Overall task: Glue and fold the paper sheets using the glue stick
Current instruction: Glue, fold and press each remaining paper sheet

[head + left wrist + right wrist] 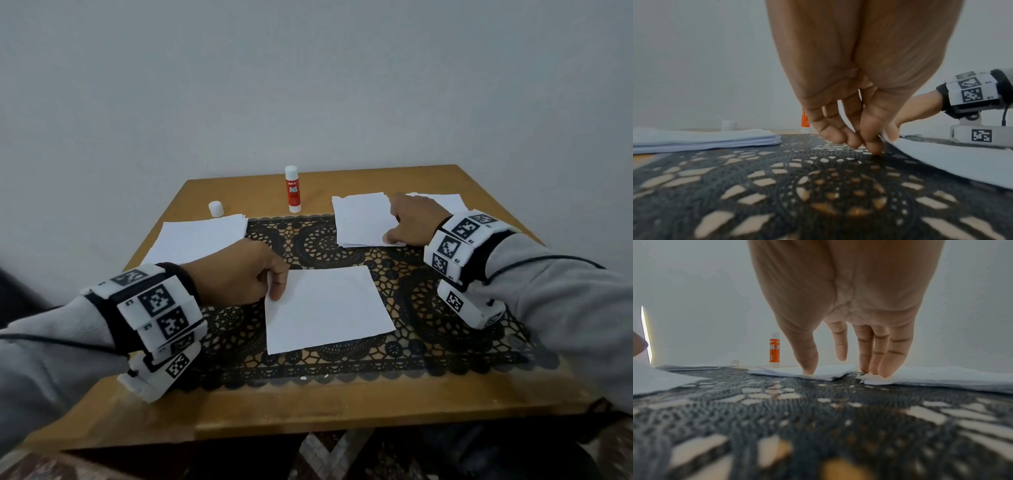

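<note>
- A single white sheet [327, 306] lies on the black lace mat [428, 308] in the middle of the wooden table [308, 411], nearest the person.
- The left hand [239, 270] grips that sheet at its far left corner, fingers curled with the thumb on top; in the left wrist view the corner is lifted off the mat.
- The right hand [416, 219] reaches to the far right, fingers spread and fairly straight. Its thumb presses a stack of white sheets [363, 219], while three fingertips [885, 369] rest on a second pile [442, 202] just to the right.
- The forefinger is raised clear of the paper.
- The glue stick [293, 189] stands upright at the far edge of the table, orange body, uncapped, well apart from both hands.
- Its white cap [215, 208] sits to the left of it, near another stack of paper [198, 240] on the far left.
</note>
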Demonstrator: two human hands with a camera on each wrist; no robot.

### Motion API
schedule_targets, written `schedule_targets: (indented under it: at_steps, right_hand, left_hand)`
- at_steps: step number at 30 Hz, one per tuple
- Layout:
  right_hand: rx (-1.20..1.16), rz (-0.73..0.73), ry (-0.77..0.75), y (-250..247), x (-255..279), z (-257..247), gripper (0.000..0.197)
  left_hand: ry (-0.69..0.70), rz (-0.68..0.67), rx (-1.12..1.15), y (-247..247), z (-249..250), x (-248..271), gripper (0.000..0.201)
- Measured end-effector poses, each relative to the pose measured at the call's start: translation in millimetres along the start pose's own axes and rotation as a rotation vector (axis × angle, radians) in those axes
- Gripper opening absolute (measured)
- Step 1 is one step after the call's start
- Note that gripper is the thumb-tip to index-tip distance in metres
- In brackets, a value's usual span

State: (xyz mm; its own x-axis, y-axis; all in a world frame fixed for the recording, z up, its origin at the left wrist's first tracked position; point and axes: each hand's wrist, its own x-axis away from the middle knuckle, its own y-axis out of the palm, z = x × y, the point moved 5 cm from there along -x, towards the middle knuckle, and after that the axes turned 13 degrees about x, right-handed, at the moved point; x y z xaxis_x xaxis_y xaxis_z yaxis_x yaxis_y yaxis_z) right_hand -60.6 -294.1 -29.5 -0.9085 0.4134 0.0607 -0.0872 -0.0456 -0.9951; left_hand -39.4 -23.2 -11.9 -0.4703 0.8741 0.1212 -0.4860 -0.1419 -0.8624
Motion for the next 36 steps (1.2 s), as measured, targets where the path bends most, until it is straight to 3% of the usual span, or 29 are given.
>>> schedule_targets:
  at_steps: [7, 11, 13, 17, 20, 24, 31, 36]
  right_hand:
    - [-0.078, 0.005, -0.004, 0.0, 1.9, 2.2, 0.044]
    - [-0.187, 0.084, -0.003, -4.0, 2.1, 3.8, 0.008]
    - [-0.201, 0.132, 0.008, -7.7, 3.9, 4.1, 0.013]
    - [-0.104, 0.216, -0.058, -22.6, 4.1, -8.5, 0.022]
    - [-0.272, 0.214, -0.092, -45.9, 2.6, -36.9, 0.02]
    - [-0.575, 0.12, -0.126, -59.8, -9.1, -87.6, 0.026]
    - [-0.577, 0.0, -0.055, -49.6, -50.4, -139.0, 0.051]
    - [-0.531, -0.014, 0.009, -33.6, -81.3, -139.9, 0.05]
  left_hand:
    - [-0.038, -0.003, -0.048, 3.4, 0.2, 1.4, 0.042]
    - [-0.042, 0.066, -0.038, 6.5, 3.4, 9.0, 0.049]
    - [-0.021, 0.019, -0.041, 12.8, 11.9, 16.7, 0.053]
    - [-0.007, -0.199, -0.164, 34.7, 29.8, 31.9, 0.05]
    - [-0.02, -0.269, -0.265, 41.4, 29.2, 34.9, 0.054]
    - [0.012, -0.272, -0.316, 45.1, 22.2, 34.6, 0.057]
    - [0.063, -0.284, -0.355, 47.7, 17.7, 36.1, 0.059]
    - [0.078, -0.298, -0.331, 47.5, 15.2, 36.1, 0.06]
